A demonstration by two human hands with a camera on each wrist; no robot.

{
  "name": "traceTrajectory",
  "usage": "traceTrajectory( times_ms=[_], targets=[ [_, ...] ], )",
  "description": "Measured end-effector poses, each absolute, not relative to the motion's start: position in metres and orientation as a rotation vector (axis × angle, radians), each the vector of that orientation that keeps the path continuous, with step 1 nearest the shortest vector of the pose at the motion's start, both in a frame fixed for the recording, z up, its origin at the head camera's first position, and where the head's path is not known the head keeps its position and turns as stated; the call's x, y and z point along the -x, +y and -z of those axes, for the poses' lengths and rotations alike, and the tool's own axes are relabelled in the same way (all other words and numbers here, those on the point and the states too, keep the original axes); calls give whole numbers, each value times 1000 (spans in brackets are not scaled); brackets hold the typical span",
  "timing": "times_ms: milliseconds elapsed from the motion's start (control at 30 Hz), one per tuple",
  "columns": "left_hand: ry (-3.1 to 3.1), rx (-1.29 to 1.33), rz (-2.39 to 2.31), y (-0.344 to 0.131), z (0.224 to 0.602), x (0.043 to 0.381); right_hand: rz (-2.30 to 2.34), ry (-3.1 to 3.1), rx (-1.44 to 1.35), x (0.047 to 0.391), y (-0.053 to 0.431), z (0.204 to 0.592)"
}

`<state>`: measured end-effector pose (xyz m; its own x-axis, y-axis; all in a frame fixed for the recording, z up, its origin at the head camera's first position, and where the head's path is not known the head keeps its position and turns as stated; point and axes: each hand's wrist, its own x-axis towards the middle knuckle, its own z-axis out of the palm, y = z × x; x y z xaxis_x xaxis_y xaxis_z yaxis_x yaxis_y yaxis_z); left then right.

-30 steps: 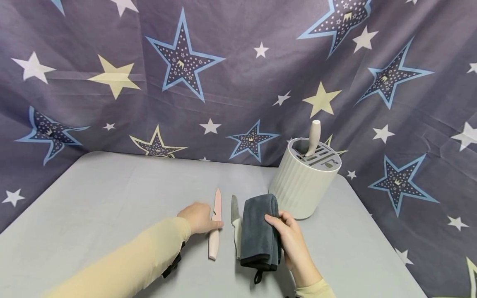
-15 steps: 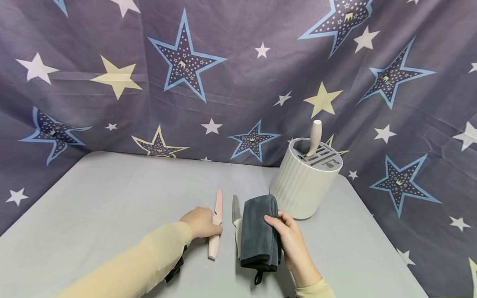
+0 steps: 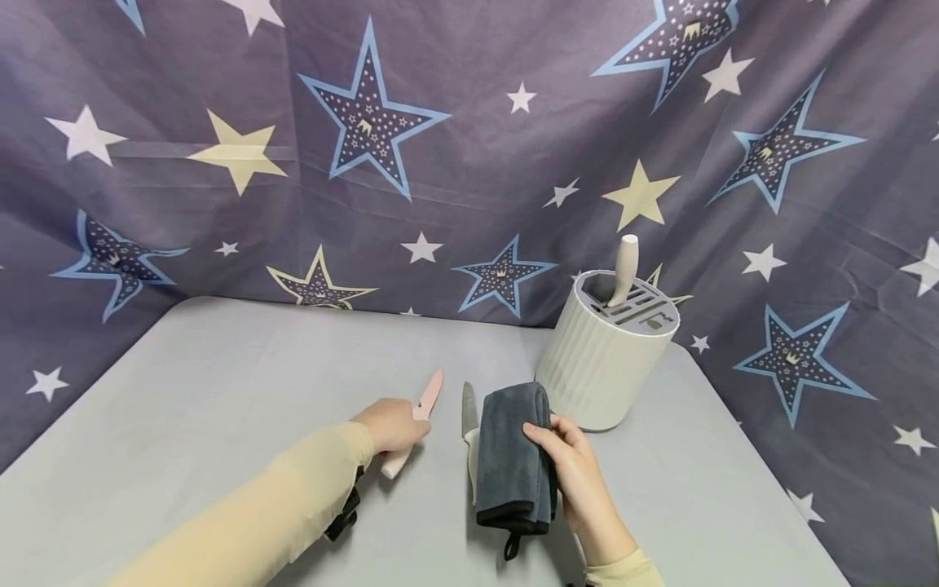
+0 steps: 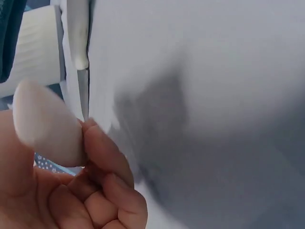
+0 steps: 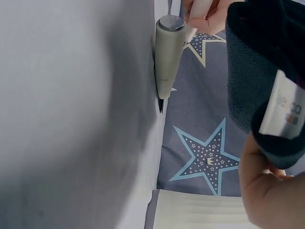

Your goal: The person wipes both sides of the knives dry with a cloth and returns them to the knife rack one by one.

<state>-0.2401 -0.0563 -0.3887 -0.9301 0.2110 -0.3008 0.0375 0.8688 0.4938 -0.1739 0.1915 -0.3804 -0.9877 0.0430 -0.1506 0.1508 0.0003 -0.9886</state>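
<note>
From my remote station I see the left hand (image 3: 392, 424) with fingers and thumb curled round the handle of a pink knife (image 3: 429, 397), its blade pointing forward and slightly right; I cannot tell whether its tip touches the table (image 3: 257, 391). The right hand (image 3: 575, 469) grips a folded dark grey cloth (image 3: 509, 456), thumb on top. Between the hands, a white-handled knife (image 3: 470, 428) lies on the table, partly hidden by the cloth. Beyond the cloth stands a ribbed white knife block (image 3: 597, 363), one pale handle (image 3: 626, 269) rising from its top.
</note>
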Motion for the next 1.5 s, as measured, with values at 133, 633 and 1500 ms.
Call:
traceTrajectory(
  times_ms=[133,633,1500],
  targets=[
    [2662,-149,-797,-62,388,241,2157,2166,-222,173,191,379],
    [2667,-177,-1187,-71,372,221,2141,2287,-225,173,194,367],
    [2497,-178,-1701,-52,344,166,1758,3400,554,180,174,350]
  ],
)
